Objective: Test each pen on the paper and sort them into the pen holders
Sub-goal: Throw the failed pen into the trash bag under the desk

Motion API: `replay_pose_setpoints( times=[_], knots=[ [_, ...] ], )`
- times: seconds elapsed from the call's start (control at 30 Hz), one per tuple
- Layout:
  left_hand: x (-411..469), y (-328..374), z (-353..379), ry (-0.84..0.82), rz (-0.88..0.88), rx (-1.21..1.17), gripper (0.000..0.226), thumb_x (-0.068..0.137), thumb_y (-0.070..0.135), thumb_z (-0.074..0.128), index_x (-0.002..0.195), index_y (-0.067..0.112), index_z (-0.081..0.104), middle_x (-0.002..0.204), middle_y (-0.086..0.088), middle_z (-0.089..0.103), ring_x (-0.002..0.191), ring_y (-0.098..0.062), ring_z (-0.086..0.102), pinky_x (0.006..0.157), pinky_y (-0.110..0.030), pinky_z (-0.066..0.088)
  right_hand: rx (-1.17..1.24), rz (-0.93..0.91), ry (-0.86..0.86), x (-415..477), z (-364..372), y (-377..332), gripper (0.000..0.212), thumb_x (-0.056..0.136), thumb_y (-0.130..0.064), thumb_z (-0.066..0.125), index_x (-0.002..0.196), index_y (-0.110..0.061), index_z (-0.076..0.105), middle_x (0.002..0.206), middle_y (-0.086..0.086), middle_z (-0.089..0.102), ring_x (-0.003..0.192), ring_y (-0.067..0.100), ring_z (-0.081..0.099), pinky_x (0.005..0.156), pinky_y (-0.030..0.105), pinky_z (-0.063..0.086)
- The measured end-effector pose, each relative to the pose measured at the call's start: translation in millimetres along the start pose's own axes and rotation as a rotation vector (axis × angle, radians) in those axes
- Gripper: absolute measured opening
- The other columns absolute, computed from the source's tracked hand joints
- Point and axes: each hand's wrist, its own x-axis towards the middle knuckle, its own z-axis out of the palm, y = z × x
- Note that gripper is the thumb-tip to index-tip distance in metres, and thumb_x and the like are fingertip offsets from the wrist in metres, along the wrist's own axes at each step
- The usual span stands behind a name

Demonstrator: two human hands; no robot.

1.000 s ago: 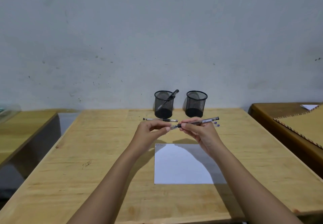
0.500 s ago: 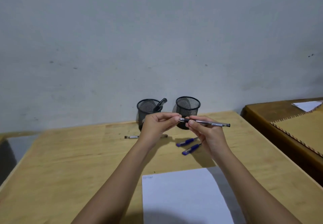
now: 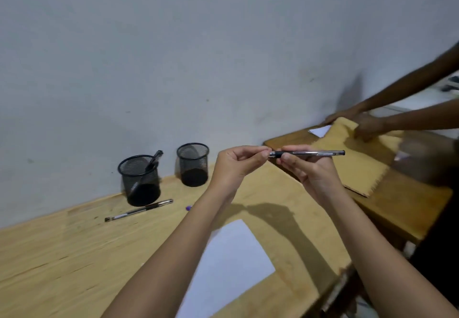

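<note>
Pen (image 3: 308, 153) held level above the desk's (image 3: 74, 250) far right corner: right hand (image 3: 310, 171) gripping the barrel, left hand (image 3: 238, 163) pinching the tip end, likely the cap. Pull straight off, keep the barrel steady, then bring the nib down to the paper (image 3: 231, 263).

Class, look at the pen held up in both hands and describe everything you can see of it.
The held pen is slim, with a clear barrel, a dark grip section at its left end and a dark cap or plug at its right end. It lies roughly level in the air above the wooden table. The right hand holds it near the grip; the left hand pinches its left tip, which those fingers hide.
</note>
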Motion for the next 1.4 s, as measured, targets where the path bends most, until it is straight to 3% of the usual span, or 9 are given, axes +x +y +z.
replay_pose_setpoints(
  times=[0.27,0.47,0.6,0.73,0.83,0.97,1.07,1.2,1.4],
  knots=[
    [-52.1,-28.4,111.3,-0.021,-0.033,-0.116,0.009,0.079,0.002,0.069,0.087,0.003,0.072,0.082,-0.006,0.072,0.078,-0.01,0.068,0.077,-0.017,0.055,-0.116,-0.069,0.364,-90.5,-57.0,-63.1,0.015,0.068,0.0,0.071,0.08,-0.006,0.067,0.069,0.002,0.073,0.069,0.015,0.07,0.064,0.017,0.054],
    [-74.6,-74.8,164.5,-0.168,-0.049,0.104,0.014,0.084,0.014,0.067,0.092,0.006,0.073,0.089,-0.007,0.074,0.085,-0.014,0.069,0.076,-0.02,0.055,-0.171,-0.06,0.56,-142.4,-120.8,-62.5,0.011,0.079,-0.005,0.068,0.09,-0.008,0.066,0.078,0.003,0.073,0.081,0.013,0.07,0.079,0.022,0.056],
    [-62.3,-117.0,164.6,-0.292,0.012,0.645,0.02,0.09,0.033,0.057,0.095,0.022,0.073,0.096,0.0,0.073,0.094,-0.015,0.066,0.083,-0.028,0.051,-0.239,-0.016,0.668,-171.9,-172.8,-52.4,0.009,0.085,-0.004,0.06,0.092,-0.01,0.061,0.088,0.006,0.067,0.086,0.015,0.066,0.079,0.024,0.055],
    [-47.9,-150.6,154.4,-0.354,-0.061,1.105,0.039,0.097,0.033,0.043,0.13,0.017,0.054,0.137,-0.003,0.053,0.125,-0.02,0.048,0.104,-0.031,0.036,-0.391,0.07,0.817,-220.0,-231.2,-6.3,0.011,0.088,-0.006,0.058,0.087,-0.017,0.058,0.09,0.008,0.063,0.09,0.02,0.063,0.079,0.031,0.054],
    [-28.3,-170.6,150.3,-0.41,-0.079,1.329,0.046,0.098,0.036,0.037,0.14,0.019,0.041,0.153,0.0,0.031,0.141,-0.019,0.027,0.114,-0.035,0.021,-0.536,0.244,0.889,-262.6,-265.4,44.6,0.015,0.086,-0.002,0.06,0.08,-0.015,0.055,0.075,0.008,0.058,0.076,0.022,0.059,0.067,0.017,0.049],
    [-5.0,-195.4,152.3,-0.478,-0.096,1.502,0.054,0.1,0.042,0.023,0.148,0.019,0.021,0.159,0.0,0.012,0.146,-0.017,0.008,0.118,-0.041,0.006,-0.742,0.627,0.866,-320.0,-301.8,112.8,0.017,0.078,0.003,0.066,0.076,-0.011,0.056,0.061,0.005,0.054,0.073,0.027,0.058,0.065,0.027,0.045],
    [7.0,-206.5,162.7,-0.488,-0.088,1.56,0.058,0.099,0.045,0.016,0.15,0.017,0.011,0.159,-0.001,0.004,0.147,-0.017,0.001,0.117,-0.044,0.003,-0.892,0.86,0.745,-347.8,-310.9,135.7,0.023,0.074,-0.004,0.069,0.068,-0.019,0.052,0.068,0.006,0.06,0.073,0.024,0.059,0.066,0.028,0.04],
    [12.3,-220.2,176.3,-0.424,-0.069,1.623,0.061,0.098,0.048,0.014,0.15,0.017,0.007,0.159,-0.001,0.001,0.146,-0.016,-0.002,0.118,-0.045,0.003,-0.993,1.026,0.578,-380.2,-323.4,158.1,0.022,0.074,-0.006,0.065,0.068,-0.026,0.056,0.07,0.005,0.066,0.069,0.022,0.061,0.062,0.026,0.042],
    [16.5,-223.5,177.1,-0.416,-0.047,1.667,0.061,0.097,0.048,0.013,0.15,0.018,0.007,0.159,0.0,0.002,0.146,-0.014,-0.001,0.118,-0.044,0.003,-0.99,1.275,0.513,-433.8,-356.9,224.4,0.013,0.068,-0.019,0.051,0.058,-0.027,0.048,0.055,-0.008,0.048,0.054,0.017,0.05,0.053,0.023,0.042]
  ],
)
